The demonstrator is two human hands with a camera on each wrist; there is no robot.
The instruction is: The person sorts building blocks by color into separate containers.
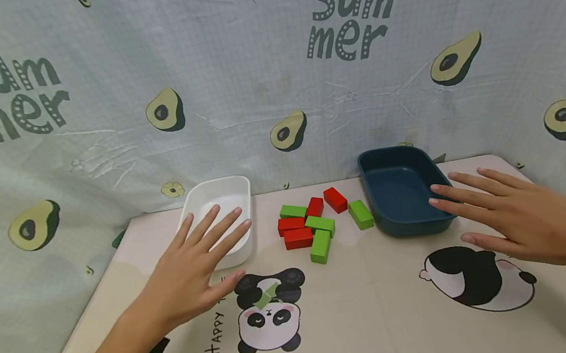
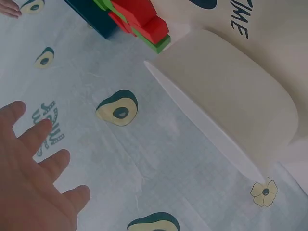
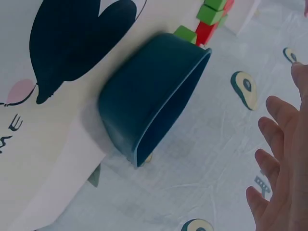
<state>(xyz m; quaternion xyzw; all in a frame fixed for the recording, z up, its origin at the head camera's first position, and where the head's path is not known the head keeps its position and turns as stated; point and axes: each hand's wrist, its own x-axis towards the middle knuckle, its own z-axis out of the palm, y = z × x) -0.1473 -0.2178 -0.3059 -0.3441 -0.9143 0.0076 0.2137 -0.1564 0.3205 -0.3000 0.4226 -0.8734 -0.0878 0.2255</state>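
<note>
Both hands hover with fingers spread and hold nothing. My left hand (image 1: 194, 266) is in front of the white container (image 1: 244, 215), hiding part of it in the head view. My right hand (image 1: 520, 215) hangs beside the dark blue container (image 1: 412, 227), its fingertips overlapping the right rim in the head view. Between the containers lies a loose cluster of red blocks (image 1: 298, 239) and green blocks (image 1: 320, 247). One red block (image 1: 335, 200) and one green block (image 1: 361, 215) lie a little apart, toward the blue container. No block shows inside the blue container.
A light cloth with panda prints (image 1: 270, 327) covers the table. Behind it rises a pale backdrop sheet (image 1: 236, 129) with avocado prints, close behind both containers. The sheet also closes off the left and right sides.
</note>
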